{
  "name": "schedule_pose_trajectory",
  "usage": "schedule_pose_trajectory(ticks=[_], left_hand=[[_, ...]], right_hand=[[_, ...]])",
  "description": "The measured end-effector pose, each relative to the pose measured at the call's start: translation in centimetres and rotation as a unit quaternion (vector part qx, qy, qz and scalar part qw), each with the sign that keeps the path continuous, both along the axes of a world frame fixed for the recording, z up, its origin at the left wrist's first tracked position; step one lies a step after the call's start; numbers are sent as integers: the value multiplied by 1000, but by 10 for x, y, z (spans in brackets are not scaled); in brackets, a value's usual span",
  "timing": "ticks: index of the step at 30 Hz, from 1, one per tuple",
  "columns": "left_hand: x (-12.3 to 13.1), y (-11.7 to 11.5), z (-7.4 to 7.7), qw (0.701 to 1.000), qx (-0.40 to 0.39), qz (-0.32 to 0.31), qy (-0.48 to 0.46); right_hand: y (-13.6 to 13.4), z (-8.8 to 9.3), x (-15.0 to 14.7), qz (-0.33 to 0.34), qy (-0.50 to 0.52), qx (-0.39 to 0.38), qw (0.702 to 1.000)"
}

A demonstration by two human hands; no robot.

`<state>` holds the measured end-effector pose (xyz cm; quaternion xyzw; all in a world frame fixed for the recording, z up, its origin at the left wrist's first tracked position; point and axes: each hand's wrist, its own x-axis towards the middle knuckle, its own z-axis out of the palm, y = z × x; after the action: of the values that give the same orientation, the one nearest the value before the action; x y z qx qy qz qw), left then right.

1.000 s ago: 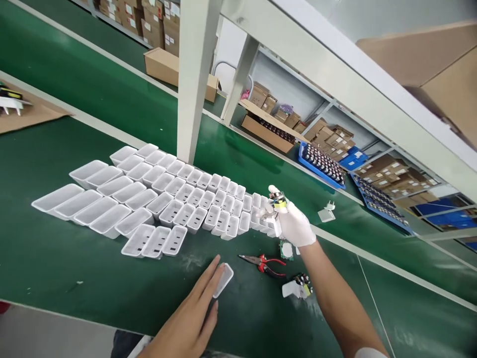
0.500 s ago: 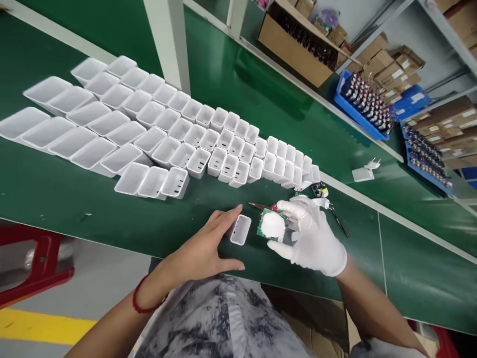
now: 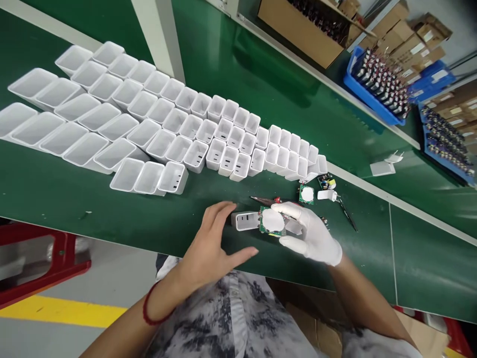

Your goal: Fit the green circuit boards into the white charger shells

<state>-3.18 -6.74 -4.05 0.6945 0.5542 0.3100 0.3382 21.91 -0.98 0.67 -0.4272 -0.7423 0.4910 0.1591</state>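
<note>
My right hand, in a white glove, grips a green circuit board that carries a round white patch on its face. The board's left edge is at the open mouth of a white plastic case, overlapping it in view; whether it is inside I cannot tell. That case lies on its side with small dark slots showing in it. Bare, with thumb and fingers spread, my left hand is around the case's left end, and contact is unclear. Behind the board lie red-handled pliers, partly hidden by the glove.
Rows of white cases stand along the green bench. Near the right hand lie another board, a component board and a black pen-like tool. A blue tray of parts sits at the back right.
The case has tipped from upright onto its side, its mouth facing the board. My right hand has brought the board left to that mouth. My left hand stays spread beside the case.
</note>
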Motion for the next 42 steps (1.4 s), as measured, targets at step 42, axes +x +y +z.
schedule_pose_trajectory(ticks=[42], left_hand=[[1, 22, -23, 992, 62, -107, -19]], right_hand=[[19, 55, -77, 245, -367, 335, 833]])
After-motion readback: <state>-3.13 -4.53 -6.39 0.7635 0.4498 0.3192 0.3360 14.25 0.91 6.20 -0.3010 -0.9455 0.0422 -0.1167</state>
